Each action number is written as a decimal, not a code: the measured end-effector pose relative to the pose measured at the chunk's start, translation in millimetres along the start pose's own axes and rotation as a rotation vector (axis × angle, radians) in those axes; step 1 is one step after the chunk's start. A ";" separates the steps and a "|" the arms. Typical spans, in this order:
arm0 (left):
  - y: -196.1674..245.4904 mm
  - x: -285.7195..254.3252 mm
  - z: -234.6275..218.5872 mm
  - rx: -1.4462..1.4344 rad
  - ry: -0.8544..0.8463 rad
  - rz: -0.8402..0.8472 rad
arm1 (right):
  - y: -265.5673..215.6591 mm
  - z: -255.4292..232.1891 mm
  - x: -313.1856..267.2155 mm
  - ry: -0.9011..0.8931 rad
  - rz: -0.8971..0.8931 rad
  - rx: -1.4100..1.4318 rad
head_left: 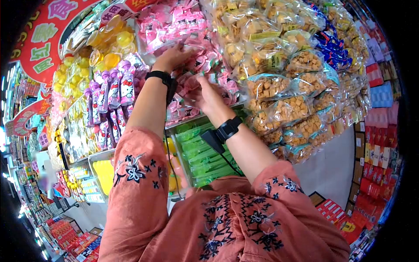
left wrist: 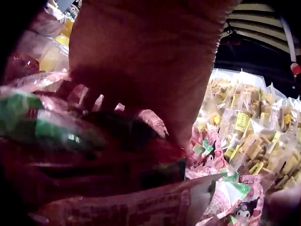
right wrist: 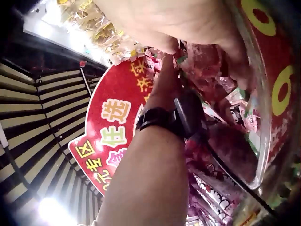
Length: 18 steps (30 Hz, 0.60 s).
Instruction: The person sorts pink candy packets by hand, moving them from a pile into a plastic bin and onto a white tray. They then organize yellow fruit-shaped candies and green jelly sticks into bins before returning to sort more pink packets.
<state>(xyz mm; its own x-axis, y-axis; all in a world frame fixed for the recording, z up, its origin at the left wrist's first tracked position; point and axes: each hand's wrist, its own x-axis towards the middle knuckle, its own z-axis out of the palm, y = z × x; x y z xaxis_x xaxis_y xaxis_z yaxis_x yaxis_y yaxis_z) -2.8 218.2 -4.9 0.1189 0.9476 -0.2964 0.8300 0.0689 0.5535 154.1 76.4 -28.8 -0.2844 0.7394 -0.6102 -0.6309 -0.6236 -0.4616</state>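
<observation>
In the head view, my left hand (head_left: 176,56) reaches over a bin of pink candy packets (head_left: 183,22), its fingertips hidden among the wrappers. The left wrist view shows that left hand (left wrist: 146,61) in deep shadow, with blurred pink and green wrapping close below. Facing it from the lower right is my right hand (head_left: 209,94), thumb raised, holding a clear-pink packet (head_left: 189,85) against its palm side. From the right wrist, the thumb and fingers of my right hand (right wrist: 174,19) straddle the same pink packet (right wrist: 204,61), above more packets in the bin.
Bagged square snacks (head_left: 292,109) pile up on the right. Purple-capped pouches (head_left: 111,94) and yellow jelly cups (head_left: 76,72) stand on the left. Green packets (head_left: 198,153) fill a lower bin. A red sign (head_left: 39,48) curves at upper left.
</observation>
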 end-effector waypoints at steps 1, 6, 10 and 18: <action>4.4 -3.0 2.1 0.016 0.019 -0.004 | -0.1 0.6 -2.0 0.004 0.007 0.012; -6.5 1.6 2.5 0.041 0.013 0.121 | -5.4 2.3 -0.6 -0.040 0.036 0.122; 11.8 -18.2 -3.0 0.114 -0.055 0.012 | -7.6 7.4 0.5 -0.034 0.013 0.139; 42.6 -62.6 7.1 0.105 -0.089 -0.012 | -7.5 11.0 -5.8 -0.156 -0.031 0.171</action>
<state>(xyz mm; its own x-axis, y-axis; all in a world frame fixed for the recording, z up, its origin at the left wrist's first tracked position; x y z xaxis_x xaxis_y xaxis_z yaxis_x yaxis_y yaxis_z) 28.9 159.7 31.7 0.1527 0.9152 -0.3728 0.8835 0.0426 0.4665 152.5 79.6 -14.8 -0.3628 0.7959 -0.4846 -0.7504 -0.5579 -0.3545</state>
